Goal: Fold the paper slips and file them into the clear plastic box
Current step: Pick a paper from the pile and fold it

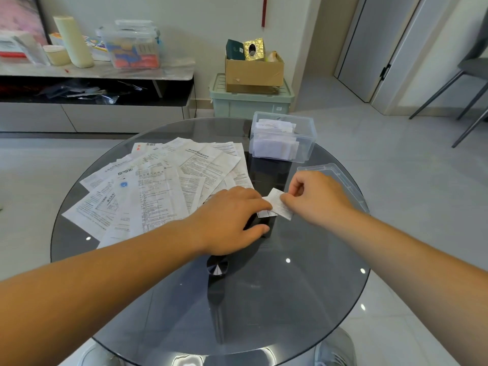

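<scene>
Nearest us, the round smoked-glass table (pixel 264 299), its dark pedestal showing through the top. Up at the middle, both hands are on one small paper slip (pixel 276 204). The left hand (pixel 232 220) lies flat with fingers stretched out, fingertips pinning the slip's left end to the glass. The right hand (pixel 314 196) pinches the slip's right end between thumb and curled fingers, lifting that end slightly. That looks like a fold in the making, not a finished one.

At ten to eleven o'clock on the table, a wide fan of printed sheets (pixel 158 186) lies unfolded, so by my reading most of the work is ahead. At three o'clock, the box's lid (pixel 340 178) rests near the rim. At one o'clock, the clear plastic box (pixel 284 137) stands open with a batch of folded slips upright inside, so some filing is done.

Beyond the table, pale floor tiles, then at twelve o'clock a green storage bin (pixel 250 101) with a cardboard box (pixel 253 72) on top. At ten o'clock is a low cabinet (pixel 92 72) cluttered on top, and at two o'clock a grey chair (pixel 470 83) and a door (pixel 383 48).
</scene>
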The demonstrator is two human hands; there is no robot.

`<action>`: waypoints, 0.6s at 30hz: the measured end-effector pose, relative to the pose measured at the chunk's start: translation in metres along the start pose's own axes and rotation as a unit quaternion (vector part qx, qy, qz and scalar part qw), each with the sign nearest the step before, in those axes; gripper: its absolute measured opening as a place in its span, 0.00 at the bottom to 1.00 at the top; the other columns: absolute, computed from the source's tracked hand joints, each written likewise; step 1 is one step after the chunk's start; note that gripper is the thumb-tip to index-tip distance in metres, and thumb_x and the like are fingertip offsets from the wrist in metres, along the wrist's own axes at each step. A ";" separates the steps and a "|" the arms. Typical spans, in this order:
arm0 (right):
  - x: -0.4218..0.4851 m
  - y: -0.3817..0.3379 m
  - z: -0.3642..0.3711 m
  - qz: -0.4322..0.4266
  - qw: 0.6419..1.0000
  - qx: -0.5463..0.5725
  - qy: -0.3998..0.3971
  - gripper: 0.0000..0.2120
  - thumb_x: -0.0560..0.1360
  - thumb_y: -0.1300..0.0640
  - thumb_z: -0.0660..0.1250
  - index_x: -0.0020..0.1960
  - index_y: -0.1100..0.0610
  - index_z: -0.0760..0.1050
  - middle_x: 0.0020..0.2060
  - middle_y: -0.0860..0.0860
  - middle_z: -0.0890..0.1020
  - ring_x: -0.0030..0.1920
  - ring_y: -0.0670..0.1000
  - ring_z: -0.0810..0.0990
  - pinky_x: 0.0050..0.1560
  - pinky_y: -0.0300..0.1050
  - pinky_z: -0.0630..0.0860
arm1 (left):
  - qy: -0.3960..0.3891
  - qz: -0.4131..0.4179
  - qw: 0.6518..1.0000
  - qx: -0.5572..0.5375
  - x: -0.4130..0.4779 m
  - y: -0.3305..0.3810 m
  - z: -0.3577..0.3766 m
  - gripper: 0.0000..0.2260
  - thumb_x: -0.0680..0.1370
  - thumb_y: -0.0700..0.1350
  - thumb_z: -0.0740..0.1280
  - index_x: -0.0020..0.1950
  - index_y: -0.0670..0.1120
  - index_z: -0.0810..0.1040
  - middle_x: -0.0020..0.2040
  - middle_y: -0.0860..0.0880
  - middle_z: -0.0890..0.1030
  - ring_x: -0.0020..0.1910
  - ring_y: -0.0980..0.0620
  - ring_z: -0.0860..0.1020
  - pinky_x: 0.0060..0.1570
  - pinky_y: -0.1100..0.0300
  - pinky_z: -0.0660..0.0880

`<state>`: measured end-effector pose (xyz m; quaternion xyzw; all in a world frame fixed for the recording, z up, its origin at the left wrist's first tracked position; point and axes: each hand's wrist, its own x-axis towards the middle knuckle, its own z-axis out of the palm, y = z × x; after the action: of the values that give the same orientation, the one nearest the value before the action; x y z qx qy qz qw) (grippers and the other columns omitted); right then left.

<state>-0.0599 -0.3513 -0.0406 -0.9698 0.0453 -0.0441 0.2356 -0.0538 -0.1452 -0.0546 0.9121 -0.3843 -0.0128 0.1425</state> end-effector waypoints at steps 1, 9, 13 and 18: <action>0.000 0.001 0.001 -0.002 1.000 -0.013 0.004 0.08 0.74 0.52 0.71 0.38 0.51 0.75 0.34 0.44 0.80 0.40 0.49 0.78 0.52 0.51 0.74 | -0.011 0.004 1.000 0.016 -0.001 0.000 0.001 0.21 0.81 0.59 0.61 0.72 0.56 0.73 0.69 0.54 0.74 0.68 0.53 0.69 0.67 0.51 0.68; 0.001 0.009 0.006 0.015 0.996 -0.047 0.076 0.05 0.76 0.52 0.67 0.42 0.49 0.74 0.40 0.44 0.82 0.48 0.52 0.78 0.54 0.50 0.64 | -0.043 0.011 0.997 0.064 -0.007 0.001 0.001 0.23 0.82 0.62 0.57 0.74 0.56 0.71 0.74 0.53 0.68 0.71 0.52 0.65 0.70 0.51 0.65; -0.002 0.012 0.010 -0.006 0.996 -0.063 0.070 0.07 0.76 0.46 0.67 0.43 0.48 0.74 0.39 0.43 0.80 0.50 0.52 0.77 0.53 0.49 0.62 | -0.029 0.012 0.998 0.051 -0.009 -0.002 -0.001 0.21 0.81 0.61 0.59 0.72 0.56 0.73 0.72 0.53 0.70 0.69 0.53 0.67 0.69 0.53 0.66; -0.002 0.014 0.011 -0.062 0.996 -0.049 0.031 0.07 0.76 0.45 0.69 0.49 0.46 0.77 0.43 0.43 0.78 0.53 0.50 0.72 0.56 0.49 0.64 | -0.026 0.016 0.999 0.030 -0.012 -0.006 0.000 0.21 0.81 0.60 0.61 0.71 0.55 0.74 0.73 0.52 0.67 0.69 0.52 0.68 0.68 0.57 0.67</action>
<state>-0.0620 -0.3581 -0.0566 -0.9793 -0.0061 -0.0861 0.1830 -0.0579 -0.1327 -0.0571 0.9090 -0.4025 -0.0227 0.1054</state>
